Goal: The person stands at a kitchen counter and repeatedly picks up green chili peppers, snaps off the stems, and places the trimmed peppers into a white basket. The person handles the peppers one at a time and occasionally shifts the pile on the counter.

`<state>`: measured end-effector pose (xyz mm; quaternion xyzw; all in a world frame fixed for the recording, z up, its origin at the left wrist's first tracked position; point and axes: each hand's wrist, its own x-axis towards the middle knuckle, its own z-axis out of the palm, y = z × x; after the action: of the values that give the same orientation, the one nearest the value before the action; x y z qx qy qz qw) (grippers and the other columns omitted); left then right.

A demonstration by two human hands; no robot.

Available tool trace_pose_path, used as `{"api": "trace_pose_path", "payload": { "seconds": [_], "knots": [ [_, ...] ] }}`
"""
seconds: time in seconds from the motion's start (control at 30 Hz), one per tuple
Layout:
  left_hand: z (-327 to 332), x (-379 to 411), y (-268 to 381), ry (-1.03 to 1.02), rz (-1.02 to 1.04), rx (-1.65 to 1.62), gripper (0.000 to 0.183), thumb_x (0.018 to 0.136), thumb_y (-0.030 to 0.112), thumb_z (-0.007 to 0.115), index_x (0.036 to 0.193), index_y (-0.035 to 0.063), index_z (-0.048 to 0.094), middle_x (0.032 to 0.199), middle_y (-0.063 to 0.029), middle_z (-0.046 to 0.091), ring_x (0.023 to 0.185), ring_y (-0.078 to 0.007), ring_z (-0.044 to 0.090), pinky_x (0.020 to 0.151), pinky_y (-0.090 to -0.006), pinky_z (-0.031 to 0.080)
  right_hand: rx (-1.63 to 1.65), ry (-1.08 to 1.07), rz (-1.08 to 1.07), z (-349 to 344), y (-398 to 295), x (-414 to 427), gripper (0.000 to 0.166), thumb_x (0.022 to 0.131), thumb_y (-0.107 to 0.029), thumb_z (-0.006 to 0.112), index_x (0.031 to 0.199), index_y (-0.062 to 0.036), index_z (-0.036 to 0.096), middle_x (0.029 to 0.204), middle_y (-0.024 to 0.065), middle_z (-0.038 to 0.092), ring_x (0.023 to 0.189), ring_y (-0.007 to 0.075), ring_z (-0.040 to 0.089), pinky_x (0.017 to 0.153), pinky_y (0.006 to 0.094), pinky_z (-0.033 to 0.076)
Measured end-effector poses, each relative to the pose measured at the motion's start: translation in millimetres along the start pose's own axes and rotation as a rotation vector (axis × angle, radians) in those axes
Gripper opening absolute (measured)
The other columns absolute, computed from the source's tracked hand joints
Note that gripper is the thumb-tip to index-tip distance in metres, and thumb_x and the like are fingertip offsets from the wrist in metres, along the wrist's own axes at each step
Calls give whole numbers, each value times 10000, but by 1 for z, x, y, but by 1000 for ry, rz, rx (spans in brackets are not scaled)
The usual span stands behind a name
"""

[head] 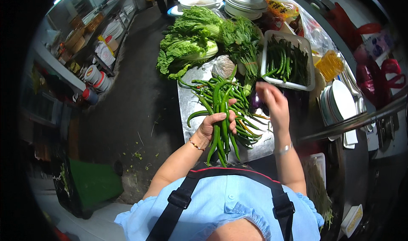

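My left hand [212, 121] is closed around a bunch of long green chili peppers [224, 131], their tips hanging toward my apron. Beneath and around the bunch, more green chili peppers [248, 133] lie loose on a shiny metal tabletop [192, 139]; a few show orange or red. My right hand [273, 97] is raised at the right of the pile, blurred, its fingers bent. Whether it pinches anything is unclear. Close by it are a dark purple eggplant [256, 100] and a white plastic basket [311, 78] containing green peppers [283, 61].
Leafy cabbages [194, 46], bundled greens [247, 46] and a tied plastic bag [224, 66] lie beyond the pile. Stacked bowls [245, 5] stand at the back. Plates [341, 101] and an oil bottle [330, 65] are at right. A green bin [94, 183] stands on the floor at left.
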<state>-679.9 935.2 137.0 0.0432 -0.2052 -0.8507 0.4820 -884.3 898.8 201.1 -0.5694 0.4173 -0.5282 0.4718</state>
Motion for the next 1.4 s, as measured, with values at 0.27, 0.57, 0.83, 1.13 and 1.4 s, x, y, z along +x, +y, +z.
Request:
{"api": "trace_pose_path", "payload": {
  "seconds": [0.27, 0.57, 0.83, 1.13, 1.4],
  "knots": [
    [19, -6, -5, -66, -120, 192, 641, 774, 135, 590, 1350, 34, 328, 862, -133, 531, 726, -283, 607, 719, -437, 543, -23, -269, 273, -5, -1, 39, 521, 943, -454, 439, 936, 23, 648, 744, 33, 660, 594, 88, 593, 537, 188, 450],
    [12, -23, -11, 20, -211, 293, 634, 774, 67, 603, 1342, 23, 326, 871, -106, 554, 738, -242, 621, 765, -428, 527, -815, -240, -384, 6, -8, -12, 193, 810, -90, 635, 999, -56, 626, 698, 108, 479, 615, 267, 511, 552, 352, 418],
    [16, -27, -18, 161, -295, 592, 538, 764, 26, 648, 1237, 13, 392, 853, -79, 548, 640, -198, 616, 662, -338, 538, -1208, -231, -748, -5, -18, -18, 167, 725, -177, 690, 816, -76, 593, 663, 38, 460, 621, 200, 488, 550, 309, 421],
    [17, -27, -25, 133, -277, 698, 484, 764, 17, 651, 1187, 24, 416, 821, -57, 544, 594, -152, 575, 543, -271, 493, -1258, -268, -728, -14, -21, -25, 125, 738, -170, 673, 782, -91, 585, 640, 27, 472, 596, 183, 488, 535, 307, 418],
    [18, -17, -21, 66, -347, 678, 495, 730, 14, 672, 1168, 51, 445, 822, -56, 551, 640, -137, 557, 523, -268, 483, -541, -568, -292, -37, -43, -27, 120, 828, -117, 621, 806, 0, 642, 682, 80, 604, 622, 196, 577, 564, 290, 444]
  ]
}}
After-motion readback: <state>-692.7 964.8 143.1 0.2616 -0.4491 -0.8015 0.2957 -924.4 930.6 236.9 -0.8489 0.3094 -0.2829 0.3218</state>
